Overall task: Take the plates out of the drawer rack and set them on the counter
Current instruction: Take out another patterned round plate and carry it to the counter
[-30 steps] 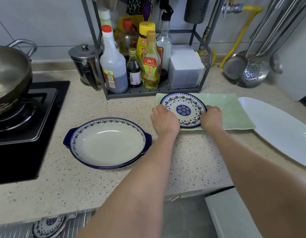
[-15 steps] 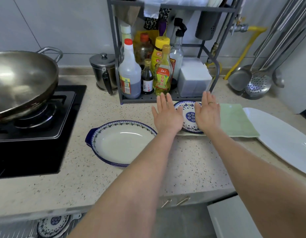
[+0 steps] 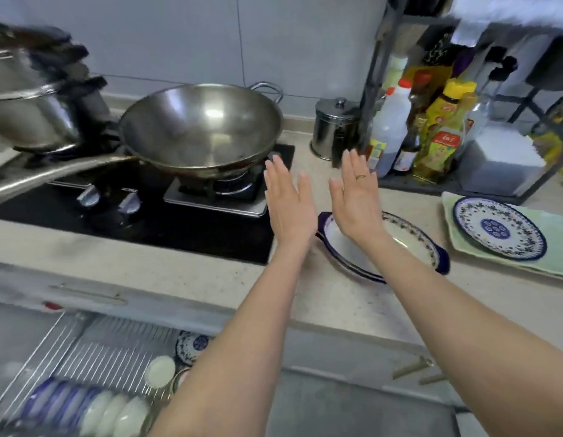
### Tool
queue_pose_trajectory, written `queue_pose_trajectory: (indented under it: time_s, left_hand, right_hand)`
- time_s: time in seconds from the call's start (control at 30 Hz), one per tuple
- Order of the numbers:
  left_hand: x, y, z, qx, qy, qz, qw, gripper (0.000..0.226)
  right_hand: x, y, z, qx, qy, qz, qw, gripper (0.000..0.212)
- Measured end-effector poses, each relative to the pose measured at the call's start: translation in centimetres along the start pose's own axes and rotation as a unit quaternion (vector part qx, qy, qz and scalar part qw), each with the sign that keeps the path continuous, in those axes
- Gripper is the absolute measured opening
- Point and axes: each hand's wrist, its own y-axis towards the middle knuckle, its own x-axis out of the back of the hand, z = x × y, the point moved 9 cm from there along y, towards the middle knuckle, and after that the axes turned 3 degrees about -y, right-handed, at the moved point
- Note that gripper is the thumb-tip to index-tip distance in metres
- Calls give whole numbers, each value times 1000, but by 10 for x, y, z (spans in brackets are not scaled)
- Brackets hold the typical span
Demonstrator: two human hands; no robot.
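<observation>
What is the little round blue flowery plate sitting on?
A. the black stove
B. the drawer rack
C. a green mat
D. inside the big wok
C: the small patterned plate lies flat on the green mat on the counter, right of both empty hands.

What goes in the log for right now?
left hand: open, empty | right hand: open, empty | patterned plate: on green mat | drawer rack: plates remain

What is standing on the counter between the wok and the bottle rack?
In the head view, a small steel canister with a lid stands between the wok and the bottle rack.
</observation>
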Motion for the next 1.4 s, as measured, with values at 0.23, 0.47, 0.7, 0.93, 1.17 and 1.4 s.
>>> queue_pose_trajectory:
  time_s: [0.23, 0.47, 0.7, 0.93, 1.17, 1.4]
  left_hand:
    - [149, -28, 96, 31, -9, -100, 994, 54]
    - [265, -98, 238, 133, -130, -223, 957, 46]
    - [289, -147, 388, 276, -146, -247, 917, 47]
    - [259, -172, 507, 309, -82, -194, 927, 48]
    - [210, -175, 632, 353, 75, -103, 927, 52]
    - [162, -139, 709, 272, 203, -7, 941, 46]
  right_hand:
    - [-98, -59, 146, 50, 105, 50, 992, 52]
    - [-203, -169, 229, 63, 218, 133, 965, 53]
    - [-316, -241, 234, 89, 166, 202, 961, 50]
    - [-456, -282, 173, 41, 110, 289, 950, 46]
    - [-592, -298, 101, -5, 68, 336, 939, 48]
    - [-674, -290, 46, -86, -1, 347, 934, 51]
